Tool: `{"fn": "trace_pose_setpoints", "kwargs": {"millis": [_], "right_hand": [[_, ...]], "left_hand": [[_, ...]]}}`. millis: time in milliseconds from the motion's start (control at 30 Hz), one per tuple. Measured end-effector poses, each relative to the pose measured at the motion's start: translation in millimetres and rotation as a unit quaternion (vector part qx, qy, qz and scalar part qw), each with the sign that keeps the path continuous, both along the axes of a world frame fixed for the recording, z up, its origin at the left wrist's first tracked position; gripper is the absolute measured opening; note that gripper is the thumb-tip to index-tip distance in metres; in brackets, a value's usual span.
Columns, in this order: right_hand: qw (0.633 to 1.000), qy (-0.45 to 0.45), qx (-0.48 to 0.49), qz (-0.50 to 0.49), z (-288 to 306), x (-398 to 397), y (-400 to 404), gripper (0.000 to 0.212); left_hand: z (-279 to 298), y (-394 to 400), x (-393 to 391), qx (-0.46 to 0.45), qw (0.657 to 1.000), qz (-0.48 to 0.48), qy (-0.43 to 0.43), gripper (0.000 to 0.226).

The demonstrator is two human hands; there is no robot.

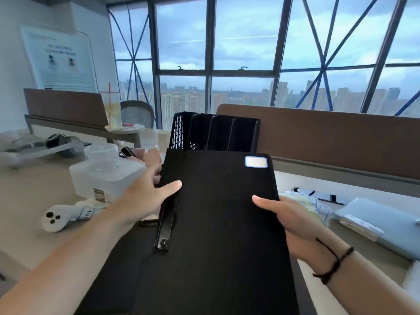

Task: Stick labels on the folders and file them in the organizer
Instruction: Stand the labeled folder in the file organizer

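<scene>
hands [145, 196] grip flat matte folder [218, 214]

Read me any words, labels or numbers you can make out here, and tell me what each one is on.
None can be read for sure.
White blue-edged label on the black folder: blank.
White wall poster: print too blurred.
Small brown tag on the translucent plastic box: too small.
White soft tube-shaped object: dark letters, not legible.

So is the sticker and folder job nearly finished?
Partly. The white blue-edged label is already stuck on the black folder. The left hand and right hand hold that folder before the black slotted organizer, which looks empty, so filing remains.
</scene>
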State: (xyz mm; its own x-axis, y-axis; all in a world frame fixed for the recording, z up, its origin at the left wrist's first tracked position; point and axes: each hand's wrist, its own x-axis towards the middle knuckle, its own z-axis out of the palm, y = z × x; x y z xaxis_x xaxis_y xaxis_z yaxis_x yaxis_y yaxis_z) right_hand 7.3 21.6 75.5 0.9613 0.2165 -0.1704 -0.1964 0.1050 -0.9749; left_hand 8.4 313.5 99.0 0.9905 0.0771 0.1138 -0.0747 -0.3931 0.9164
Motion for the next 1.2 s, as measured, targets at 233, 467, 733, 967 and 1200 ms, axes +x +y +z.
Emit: {"fn": "trace_pose_setpoints", "kwargs": {"millis": [233, 467, 733, 967, 1200], "right_hand": [[0.998, -0.030, 0.037, -0.039, 32, 64, 49, 0.030], [0.956, -0.180, -0.208, -0.100, 32, 141, 110, 0.075], [0.919, -0.224, -0.324, 0.009, 7, 183, 166, 0.083], [0.904, -0.209, -0.371, 0.024, -28, 190, 166, 0.079], [0.878, -0.232, -0.418, 0.021, -30, 182, 163, 0.060]], "left_hand": [[-18, 23, -5, -0.269, 0.955, -0.012, 0.123, 0.026], [-4, 67, 60, -0.204, 0.961, 0.169, -0.080, 0.007], [39, 97, 171, -0.051, 0.905, 0.316, -0.281, 0.013], [12, 66, 233, -0.027, 0.922, 0.278, -0.269, 0.027], [-1, 38, 255, -0.005, 0.930, 0.270, -0.249, 0.034]]}}
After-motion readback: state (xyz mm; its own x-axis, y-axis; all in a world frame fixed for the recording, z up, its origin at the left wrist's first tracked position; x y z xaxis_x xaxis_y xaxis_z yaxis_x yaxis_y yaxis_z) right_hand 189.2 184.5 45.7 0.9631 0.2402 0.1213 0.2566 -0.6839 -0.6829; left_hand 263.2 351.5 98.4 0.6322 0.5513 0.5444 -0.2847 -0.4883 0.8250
